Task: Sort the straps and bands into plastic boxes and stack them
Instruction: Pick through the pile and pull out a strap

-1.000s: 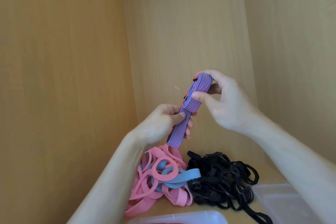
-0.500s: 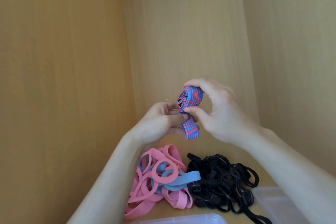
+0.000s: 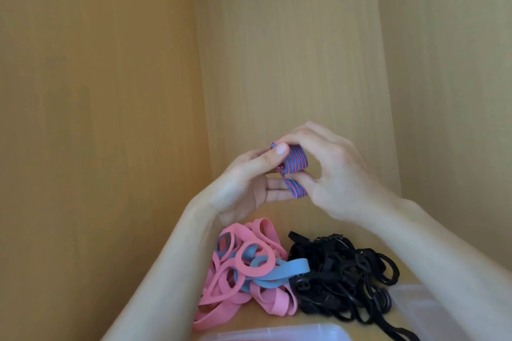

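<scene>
A red-and-blue striped strap point(image 3: 296, 165) is rolled into a small coil in mid-air, with a short tail hanging below. My left hand point(image 3: 249, 185) pinches the coil's left side with thumb and fingers. My right hand point(image 3: 329, 174) curls round the coil from the right, thumb under it. Below them on the wooden shelf lie a heap of pink and blue rubber bands point(image 3: 249, 268) and a tangle of black straps point(image 3: 343, 279).
A clear plastic box rim point(image 3: 277, 333) shows at the bottom edge, and another clear box point(image 3: 424, 310) sits at the lower right, partly behind my right forearm. Wooden cabinet walls point(image 3: 291, 50) close in at the back and on both sides.
The strap hung long between my hands a second ago; it is now wound into a tight coil with only a short tail. Both hands have drawn closer together and slightly lower.
</scene>
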### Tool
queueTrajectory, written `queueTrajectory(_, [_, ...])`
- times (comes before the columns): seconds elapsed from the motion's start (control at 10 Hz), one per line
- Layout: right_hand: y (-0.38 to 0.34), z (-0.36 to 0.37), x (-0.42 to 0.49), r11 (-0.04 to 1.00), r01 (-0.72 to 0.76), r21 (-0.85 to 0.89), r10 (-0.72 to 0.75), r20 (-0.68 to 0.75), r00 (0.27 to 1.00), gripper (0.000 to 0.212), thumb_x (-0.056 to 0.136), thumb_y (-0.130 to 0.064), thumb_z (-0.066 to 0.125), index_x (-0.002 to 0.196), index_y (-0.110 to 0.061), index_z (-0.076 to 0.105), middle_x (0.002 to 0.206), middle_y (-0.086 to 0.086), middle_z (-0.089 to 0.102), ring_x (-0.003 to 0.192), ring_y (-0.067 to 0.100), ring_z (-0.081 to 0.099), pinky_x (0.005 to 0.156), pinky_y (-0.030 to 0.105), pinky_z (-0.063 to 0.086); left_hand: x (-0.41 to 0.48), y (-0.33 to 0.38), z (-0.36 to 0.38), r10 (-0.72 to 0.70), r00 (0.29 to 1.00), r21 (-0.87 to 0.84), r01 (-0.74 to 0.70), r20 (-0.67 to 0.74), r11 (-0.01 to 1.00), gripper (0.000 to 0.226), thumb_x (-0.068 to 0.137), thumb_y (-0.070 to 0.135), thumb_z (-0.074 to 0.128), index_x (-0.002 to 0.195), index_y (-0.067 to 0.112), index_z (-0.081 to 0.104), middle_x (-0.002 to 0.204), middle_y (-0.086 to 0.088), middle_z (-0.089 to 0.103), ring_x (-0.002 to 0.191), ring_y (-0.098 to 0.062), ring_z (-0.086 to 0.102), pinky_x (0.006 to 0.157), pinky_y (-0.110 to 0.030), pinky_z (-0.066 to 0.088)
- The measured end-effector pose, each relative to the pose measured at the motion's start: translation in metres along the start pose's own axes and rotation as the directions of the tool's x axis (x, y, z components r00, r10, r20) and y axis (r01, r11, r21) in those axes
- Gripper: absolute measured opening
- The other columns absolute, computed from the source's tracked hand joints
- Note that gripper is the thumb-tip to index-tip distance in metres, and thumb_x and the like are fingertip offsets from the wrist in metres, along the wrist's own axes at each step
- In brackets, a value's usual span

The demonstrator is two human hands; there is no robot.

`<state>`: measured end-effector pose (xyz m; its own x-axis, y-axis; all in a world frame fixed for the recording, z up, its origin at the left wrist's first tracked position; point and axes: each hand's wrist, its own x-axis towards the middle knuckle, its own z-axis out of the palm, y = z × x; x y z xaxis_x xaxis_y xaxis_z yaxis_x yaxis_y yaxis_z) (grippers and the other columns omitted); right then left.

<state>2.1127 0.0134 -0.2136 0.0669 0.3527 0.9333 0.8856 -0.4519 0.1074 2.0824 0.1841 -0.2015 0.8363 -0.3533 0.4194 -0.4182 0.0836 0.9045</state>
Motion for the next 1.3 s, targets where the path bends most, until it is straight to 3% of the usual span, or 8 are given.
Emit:
queueTrajectory(0.1, [-0.002, 0.002, 0.0, 1.0, 0.007, 0.028, -0.008, 0.029, 1.0, 0.043, 0.075, 0.0, 0.068, 0.113, -0.021, 0.063, 0.108, -0.007, 0.06, 0.098, 0.021, 0.062, 0.079, 0.045, 0.053, -0.002, 0.002, 0.002, 0.036, 0.999, 0.061, -0.037, 0.003, 0.997, 0.052, 0.077, 0.022, 0.061, 0.124, 0.001, 0.056, 0.108, -0.016, 0.064, 0.098, -0.033, 0.063, 0.104, -0.052, 0.049])
queueTrajectory(0.3, [-0.004, -0.003, -0.001, 0.993, -0.061, 0.106, 0.051, 0.096, 0.994, 0.05, 0.071, 0.003, 0.064, 0.117, -0.019, 0.066, 0.115, -0.012, 0.061, 0.107, 0.014, 0.063, 0.089, 0.042, 0.052, 0.001, -0.002, -0.003, 0.052, 0.998, 0.055, -0.051, -0.021, 0.997, 0.058, 0.074, 0.015, 0.066, 0.129, 0.002, 0.055, 0.099, -0.007, 0.07, 0.094, -0.027, 0.068, 0.102, -0.05, 0.053])
queueTrajectory(0.5, [-0.005, -0.01, 0.0, 0.988, -0.128, 0.084, 0.106, 0.229, 0.968, 0.055, 0.073, 0.001, 0.071, 0.122, -0.022, 0.065, 0.128, -0.016, 0.059, 0.123, 0.01, 0.056, 0.107, 0.038, 0.044, 0.006, -0.009, -0.015, 0.083, 0.996, 0.067, -0.081, -0.025, 0.994, 0.058, 0.085, -0.008, 0.07, 0.138, 0.0, 0.048, 0.107, -0.009, 0.066, 0.095, -0.028, 0.069, 0.094, -0.05, 0.057])
queueTrajectory(0.6, [-0.004, -0.014, 0.002, 0.979, -0.152, 0.138, 0.119, 0.219, 0.968, 0.043, 0.077, -0.003, 0.066, 0.117, -0.018, 0.066, 0.124, -0.01, 0.061, 0.122, 0.01, 0.055, 0.108, 0.031, 0.041, 0.007, -0.008, -0.016, 0.099, 0.995, 0.013, -0.099, 0.019, 0.995, 0.065, 0.077, -0.006, 0.073, 0.137, 0.004, 0.05, 0.118, -0.016, 0.056, 0.092, -0.027, 0.07, 0.083, -0.045, 0.06])
queueTrajectory(0.7, [-0.001, -0.017, 0.003, 0.955, -0.24, 0.174, 0.225, 0.099, 0.969, 0.036, 0.085, -0.002, 0.065, 0.117, -0.019, 0.066, 0.12, -0.009, 0.061, 0.118, 0.007, 0.055, 0.103, 0.028, 0.043, 0.008, -0.009, -0.019, 0.113, 0.991, 0.033, -0.115, 0.071, 0.993, 0.076, 0.076, -0.009, 0.074, 0.143, 0.017, 0.05, 0.125, -0.019, 0.054, 0.099, -0.036, 0.071, 0.088, -0.048, 0.058])
queueTrajectory(0.9, [0.004, -0.017, 0.004, 0.84, -0.44, 0.316, 0.422, 0.129, 0.898, 0.036, 0.094, -0.013, 0.067, 0.128, -0.022, 0.06, 0.123, -0.011, 0.065, 0.115, 0.005, 0.06, 0.099, 0.036, 0.049, 0.01, -0.01, -0.023, 0.103, 0.972, 0.058, -0.117, 0.209, 0.991, 0.081, 0.077, -0.006, 0.077, 0.148, 0.022, 0.048, 0.133, -0.021, 0.062, 0.111, -0.049, 0.065, 0.092, -0.044, 0.055])
queueTrajectory(1.1, [0.011, -0.019, 0.005, 0.828, -0.437, 0.352, 0.449, 0.054, 0.892, 0.028, 0.092, -0.001, 0.066, 0.11, -0.023, 0.063, 0.106, -0.009, 0.072, 0.096, 0.0, 0.066, 0.084, 0.028, 0.051, 0.01, -0.01, -0.03, 0.149, 0.974, -0.007, -0.15, 0.169, 0.989, 0.06, 0.081, -0.005, 0.066, 0.139, 0.004, 0.055, 0.127, -0.024, 0.066, 0.111, -0.046, 0.066, 0.097, -0.044, 0.055])
queueTrajectory(1.3, [0.022, -0.028, 0.005, 0.802, -0.473, 0.364, 0.497, 0.031, 0.867, 0.023, 0.092, 0.0, 0.066, 0.092, -0.023, 0.061, 0.089, -0.008, 0.073, 0.072, -0.001, 0.062, 0.071, 0.019, 0.045, 0.008, -0.008, -0.028, 0.158, 0.986, -0.087, -0.154, 0.045, 0.984, 0.047, 0.079, -0.004, 0.066, 0.125, -0.003, 0.057, 0.122, -0.028, 0.065, 0.106, -0.047, 0.067, 0.087, -0.041, 0.06])
